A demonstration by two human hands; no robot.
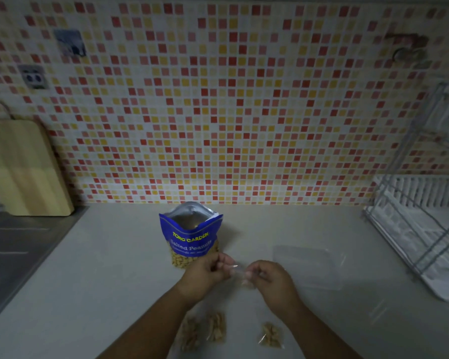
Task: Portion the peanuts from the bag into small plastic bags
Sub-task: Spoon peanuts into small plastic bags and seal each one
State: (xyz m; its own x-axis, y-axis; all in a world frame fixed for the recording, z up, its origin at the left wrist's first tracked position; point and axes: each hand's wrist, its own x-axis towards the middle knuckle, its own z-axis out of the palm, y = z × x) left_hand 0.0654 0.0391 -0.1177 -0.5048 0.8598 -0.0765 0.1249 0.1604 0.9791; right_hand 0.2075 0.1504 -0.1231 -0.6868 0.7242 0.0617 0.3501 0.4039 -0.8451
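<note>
A blue peanut bag (191,237) stands open and upright on the pale counter (114,281), its lower window showing peanuts. Just in front of it my left hand (208,274) and my right hand (270,277) each pinch an end of a small clear plastic bag (240,272) held between them, a few peanuts hanging in its bottom. Three small filled bags lie on the counter near me: two (189,330) (216,326) between my forearms on the left, one (271,334) under my right forearm.
A stack of clear empty plastic bags (314,265) lies to the right of my hands. A white dish rack (423,229) fills the right side. A wooden cutting board (24,167) leans on the tiled wall at the left, above a steel sink drainer (16,250).
</note>
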